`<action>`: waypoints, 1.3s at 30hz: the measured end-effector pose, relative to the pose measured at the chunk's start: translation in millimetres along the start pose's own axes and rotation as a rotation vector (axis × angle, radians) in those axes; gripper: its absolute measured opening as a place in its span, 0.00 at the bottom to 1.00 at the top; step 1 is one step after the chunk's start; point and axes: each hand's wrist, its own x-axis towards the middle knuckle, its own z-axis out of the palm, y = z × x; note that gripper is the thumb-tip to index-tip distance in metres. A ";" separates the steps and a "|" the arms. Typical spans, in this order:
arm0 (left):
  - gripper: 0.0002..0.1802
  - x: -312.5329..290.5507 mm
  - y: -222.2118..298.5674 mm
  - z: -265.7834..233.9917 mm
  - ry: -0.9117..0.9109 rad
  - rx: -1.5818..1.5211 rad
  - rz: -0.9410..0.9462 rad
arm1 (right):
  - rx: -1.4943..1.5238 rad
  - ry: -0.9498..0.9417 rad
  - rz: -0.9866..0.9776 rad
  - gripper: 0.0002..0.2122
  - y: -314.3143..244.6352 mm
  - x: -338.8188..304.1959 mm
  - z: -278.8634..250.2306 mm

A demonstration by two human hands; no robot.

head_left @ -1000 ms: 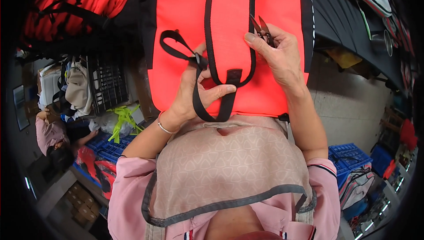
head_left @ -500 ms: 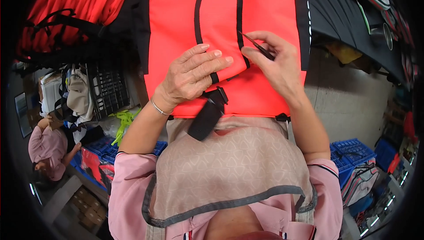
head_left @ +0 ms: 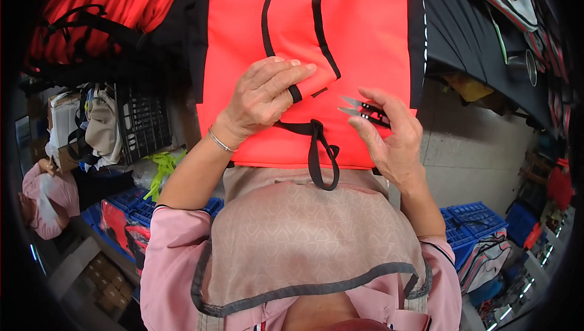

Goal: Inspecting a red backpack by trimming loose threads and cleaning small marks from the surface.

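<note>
Two forearms reach forward on either side of the beige apron (head_left: 316, 233), where a black webbing loop (head_left: 315, 154) droops over the edge, four o'clock from the left hand (head_left: 261, 95) and eight o'clock from the right hand (head_left: 394, 136). The hands are apart: the right, thumb opposite curled fingers, grips dark snips (head_left: 368, 116) (blades spread, tips toward ten o'clock), while the left, back up and fingers toward two o'clock, is closed on the end of a black-edged red strap (head_left: 295, 33). Beneath both and stretching to twelve o'clock lies the red bag (head_left: 371, 27).
</note>
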 end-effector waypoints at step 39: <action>0.06 -2.8 -0.8 4.2 0.014 0.001 -0.030 | -0.799 0.157 -0.560 0.12 6.4 18.0 13.4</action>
